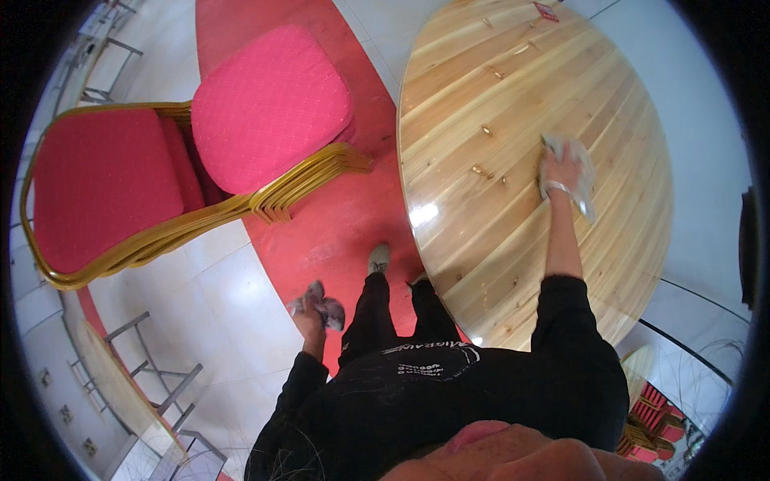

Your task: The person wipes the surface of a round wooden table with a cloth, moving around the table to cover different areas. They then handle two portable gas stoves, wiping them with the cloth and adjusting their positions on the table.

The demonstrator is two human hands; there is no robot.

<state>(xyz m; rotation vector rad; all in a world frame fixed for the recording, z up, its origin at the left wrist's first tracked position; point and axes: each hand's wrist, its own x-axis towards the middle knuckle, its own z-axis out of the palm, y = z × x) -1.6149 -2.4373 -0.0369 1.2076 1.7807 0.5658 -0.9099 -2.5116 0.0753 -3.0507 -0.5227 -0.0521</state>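
Observation:
My right hand (564, 171) lies palm down on a pale, crumpled cloth (582, 180), pressed to the glossy top of a large round wooden table (481, 252). The hand and cloth are slightly blurred. A clear band circles the right wrist. My left hand (310, 321) hangs low beside my left leg, above the floor, and grips a bunched grey cloth (329, 309). The left hand touches neither the table nor the chairs.
Stacked chairs with red seats (271, 108) and gold metal frames (313, 174) stand at the left. A red carpet strip (301, 246) runs between them and the table. Folding metal legs (162, 373) and another tabletop (120, 385) are at lower left. More stacked chairs (652, 427) are at lower right.

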